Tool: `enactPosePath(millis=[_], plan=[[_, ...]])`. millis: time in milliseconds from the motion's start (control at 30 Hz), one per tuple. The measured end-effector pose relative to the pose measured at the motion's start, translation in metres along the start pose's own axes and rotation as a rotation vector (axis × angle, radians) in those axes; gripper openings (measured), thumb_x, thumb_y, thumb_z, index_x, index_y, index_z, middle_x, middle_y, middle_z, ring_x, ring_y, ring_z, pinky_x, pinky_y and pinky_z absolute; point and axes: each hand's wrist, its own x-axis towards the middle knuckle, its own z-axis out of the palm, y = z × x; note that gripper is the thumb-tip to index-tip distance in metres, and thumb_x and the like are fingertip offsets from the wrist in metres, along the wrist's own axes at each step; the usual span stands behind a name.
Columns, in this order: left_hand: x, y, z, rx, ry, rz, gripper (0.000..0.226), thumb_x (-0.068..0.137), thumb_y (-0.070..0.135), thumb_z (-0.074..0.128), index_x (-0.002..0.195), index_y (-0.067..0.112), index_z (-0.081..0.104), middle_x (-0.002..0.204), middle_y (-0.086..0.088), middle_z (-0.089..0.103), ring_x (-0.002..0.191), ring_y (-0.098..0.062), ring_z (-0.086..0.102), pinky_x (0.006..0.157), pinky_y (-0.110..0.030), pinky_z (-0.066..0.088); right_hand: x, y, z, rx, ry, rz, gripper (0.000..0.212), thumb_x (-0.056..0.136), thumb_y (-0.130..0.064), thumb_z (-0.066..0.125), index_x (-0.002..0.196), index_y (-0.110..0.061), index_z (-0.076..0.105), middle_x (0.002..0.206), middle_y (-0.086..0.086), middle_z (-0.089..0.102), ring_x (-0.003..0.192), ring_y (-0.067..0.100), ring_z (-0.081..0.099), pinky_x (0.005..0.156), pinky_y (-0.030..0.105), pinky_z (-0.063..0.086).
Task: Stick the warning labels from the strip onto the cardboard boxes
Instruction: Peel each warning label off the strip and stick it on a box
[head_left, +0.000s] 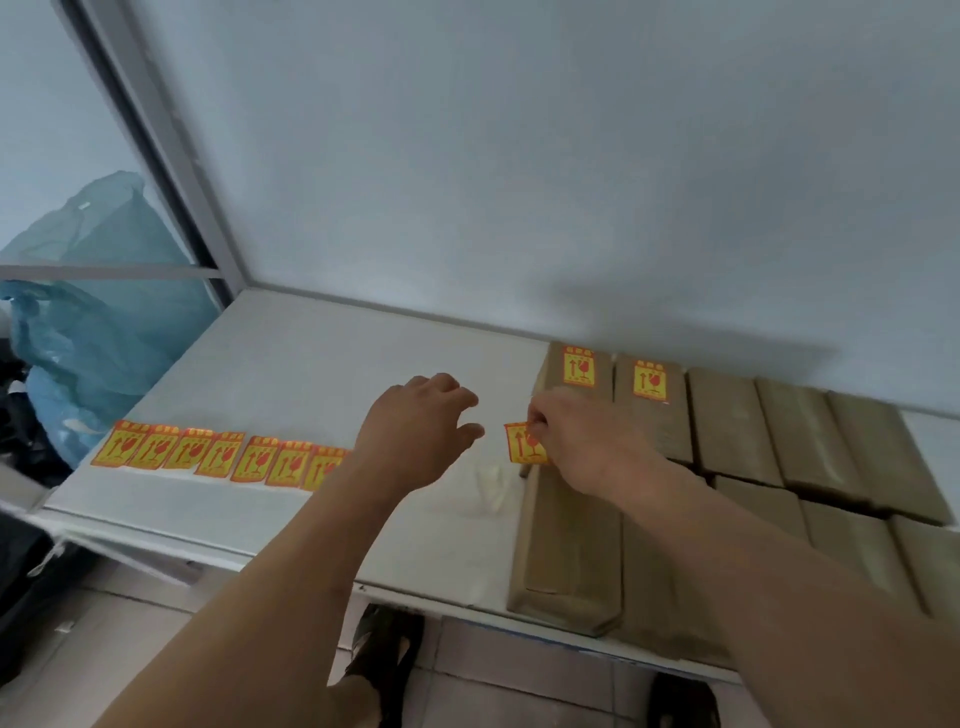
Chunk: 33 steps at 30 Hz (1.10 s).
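A strip of several yellow and red warning labels lies along the left part of the white table. My right hand pinches one loose label just left of the cardboard boxes. My left hand hovers above the table with fingers relaxed and spread, holding nothing. Brown cardboard boxes lie side by side in two rows on the right of the table. The two far-left boxes each carry a stuck label: one label and a second label. The near-left box is bare.
A crumpled piece of white backing paper lies on the table between my arms. A grey wall rises right behind the table. Blue plastic bags are heaped on the left, beyond the table's edge. Tiled floor and dark shoes show below.
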Motion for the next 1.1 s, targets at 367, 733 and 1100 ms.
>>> enactPosePath(millis=[367, 733, 1100], plan=[[0.054, 0.117, 0.016, -0.125, 0.081, 0.155, 0.035, 0.095, 0.041, 0.048, 0.124, 0.027, 0.059, 0.129, 0.006, 0.056, 0.114, -0.016, 0.052, 0.089, -0.031, 0.041, -0.036, 0.130, -0.041, 0.177, 0.123, 0.205, 0.010, 0.095, -0.025, 0.055, 0.090, -0.019, 0.060, 0.090, -0.004, 0.060, 0.084, 0.015, 0.055, 0.068, 0.030, 0.043], [0.071, 0.183, 0.040, -0.170, 0.008, 0.310, 0.039, 0.097, 0.044, 0.042, 0.131, 0.027, 0.054, 0.135, 0.005, 0.051, 0.126, -0.017, 0.042, 0.104, -0.038, 0.037, -0.036, 0.211, -0.048, 0.309, 0.182, 0.353, 0.002, 0.096, -0.022, 0.053, 0.095, -0.022, 0.055, 0.098, 0.000, 0.061, 0.090, 0.019, 0.055, 0.071, 0.031, 0.042], [0.081, 0.198, 0.058, -0.081, -0.022, 0.416, 0.044, 0.097, 0.053, 0.035, 0.134, 0.034, 0.051, 0.138, 0.008, 0.046, 0.137, -0.017, 0.021, 0.113, -0.038, 0.015, -0.017, 0.223, -0.043, 0.365, 0.158, 0.365, 0.007, 0.097, -0.028, 0.052, 0.102, -0.024, 0.054, 0.104, -0.003, 0.060, 0.091, 0.015, 0.054, 0.065, 0.024, 0.037]])
